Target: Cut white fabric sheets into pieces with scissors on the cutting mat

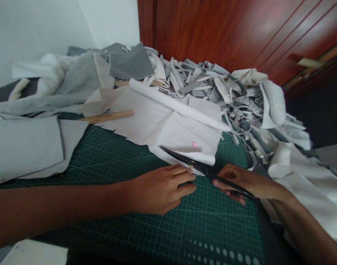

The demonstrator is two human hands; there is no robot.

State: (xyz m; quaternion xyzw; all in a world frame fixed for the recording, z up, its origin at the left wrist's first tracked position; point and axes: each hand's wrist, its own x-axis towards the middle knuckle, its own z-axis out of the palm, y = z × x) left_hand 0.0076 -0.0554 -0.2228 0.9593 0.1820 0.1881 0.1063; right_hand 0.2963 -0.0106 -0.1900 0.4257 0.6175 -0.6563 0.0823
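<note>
My right hand (241,183) grips the handles of black scissors (185,161) whose blades point up-left over the near edge of a folded white fabric sheet (171,127). My left hand (162,187) rests on the green cutting mat (146,228), its fingers curled toward the scissors' pivot and touching it. A small pink dot (195,144) shows on the white fabric just above the blades.
A wooden ruler (107,116) lies at the fabric's far left edge. Grey and white fabric pieces (60,84) are heaped at the left and back. A pile of cut fabric strips (234,95) fills the right. A red-brown wooden door (240,33) stands behind.
</note>
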